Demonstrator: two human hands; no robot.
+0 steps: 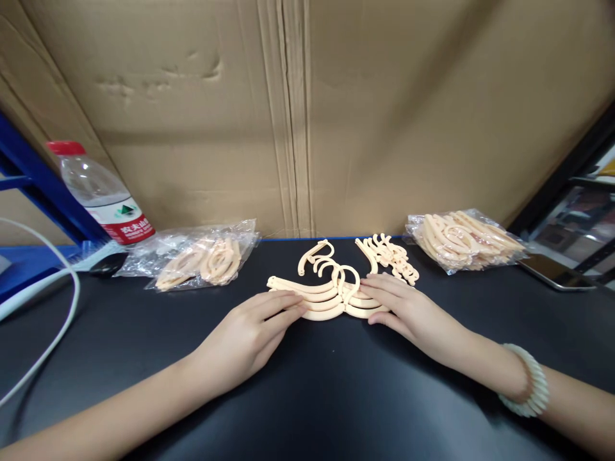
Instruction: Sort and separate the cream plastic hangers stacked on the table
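A small stack of cream plastic hangers point(321, 294) lies on the black table point(307, 397) in front of me. My left hand point(250, 336) rests flat with fingers stretched out, fingertips touching the stack's left arm. My right hand point(403, 307), a pale bead bracelet on its wrist, lies flat with fingers extended on the stack's right arm. Just behind the stack sit a loose hanger point(314, 253) and a loose bunch of cream hooks point(391, 255).
A clear bag of hangers point(206, 259) lies at the back left, a fuller bag point(461, 240) at the back right. A water bottle point(103, 195) leans on a blue frame at left, a white cable point(57, 320) curves beside it, a phone point(557, 272) lies at right. Cardboard wall behind.
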